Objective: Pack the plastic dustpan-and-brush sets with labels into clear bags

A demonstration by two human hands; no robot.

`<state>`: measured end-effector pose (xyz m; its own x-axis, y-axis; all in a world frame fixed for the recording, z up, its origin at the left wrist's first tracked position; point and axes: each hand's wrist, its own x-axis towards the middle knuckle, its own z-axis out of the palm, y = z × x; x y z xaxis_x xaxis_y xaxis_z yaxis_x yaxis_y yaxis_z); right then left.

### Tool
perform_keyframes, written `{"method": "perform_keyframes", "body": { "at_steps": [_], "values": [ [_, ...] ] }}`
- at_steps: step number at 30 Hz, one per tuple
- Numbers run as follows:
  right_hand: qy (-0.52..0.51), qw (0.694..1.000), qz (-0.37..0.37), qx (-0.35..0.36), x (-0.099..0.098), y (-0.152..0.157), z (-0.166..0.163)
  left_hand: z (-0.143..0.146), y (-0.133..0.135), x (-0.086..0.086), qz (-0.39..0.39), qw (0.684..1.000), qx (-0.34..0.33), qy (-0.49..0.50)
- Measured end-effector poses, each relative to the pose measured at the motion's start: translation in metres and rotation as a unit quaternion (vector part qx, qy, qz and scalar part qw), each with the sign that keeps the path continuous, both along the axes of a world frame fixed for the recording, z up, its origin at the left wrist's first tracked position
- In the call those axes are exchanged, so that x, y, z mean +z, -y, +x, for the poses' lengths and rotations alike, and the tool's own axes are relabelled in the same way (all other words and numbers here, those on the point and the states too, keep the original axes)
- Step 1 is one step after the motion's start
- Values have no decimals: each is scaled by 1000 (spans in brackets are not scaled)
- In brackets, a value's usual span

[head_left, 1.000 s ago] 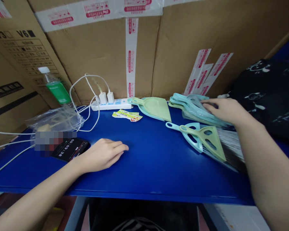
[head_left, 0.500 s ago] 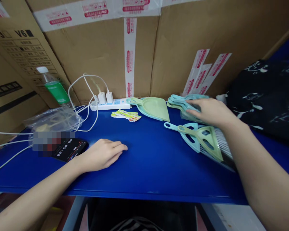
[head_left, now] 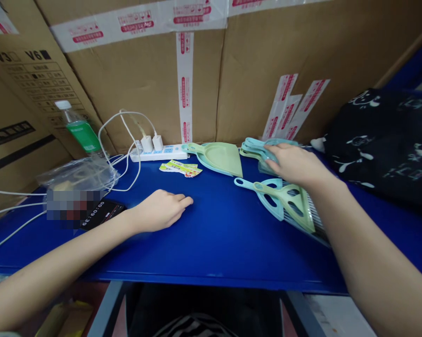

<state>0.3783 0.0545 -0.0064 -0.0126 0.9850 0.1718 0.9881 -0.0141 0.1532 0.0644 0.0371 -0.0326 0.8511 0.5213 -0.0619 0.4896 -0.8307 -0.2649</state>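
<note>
My right hand (head_left: 293,161) reaches to the back right, its thumb and fingers bent over a stack of light blue and green hand brushes (head_left: 255,146); the hand hides much of the stack. Nearer lie two more hand brushes, a green one (head_left: 286,199) overlapping a blue one (head_left: 265,196), with bristles partly hidden by my right arm. A green dustpan (head_left: 223,157) rests on a blue one (head_left: 205,164) farther back. Over the middle-left of the table, my left hand (head_left: 165,210) has its fingers curled together, with nothing showing in them.
A white power strip (head_left: 177,152) with chargers and cables runs along the cardboard boxes (head_left: 133,70). Printed labels (head_left: 181,168) lie before it. At left are a phone (head_left: 100,215), clear plastic bag (head_left: 70,171) and bottle (head_left: 82,133); a black patterned bag (head_left: 382,140) sits at right.
My left hand has moved slightly forward and right, and its fingers are more curled. My right hand stays at the stack of brushes. The view has shifted slightly.
</note>
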Motion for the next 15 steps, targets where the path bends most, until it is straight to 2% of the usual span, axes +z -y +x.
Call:
{"method": "perform_keyframes", "body": {
  "at_steps": [5,9,15],
  "values": [
    [-12,999,3,41,0,1,-5,25,-11,7,25,999,-2,-41],
    [-9,998,15,66,-8,-2,-1,44,-23,9,51,998,-12,-32],
    [-16,993,40,107,-12,-5,5,76,-42,13,98,995,19,0]
  ]
}}
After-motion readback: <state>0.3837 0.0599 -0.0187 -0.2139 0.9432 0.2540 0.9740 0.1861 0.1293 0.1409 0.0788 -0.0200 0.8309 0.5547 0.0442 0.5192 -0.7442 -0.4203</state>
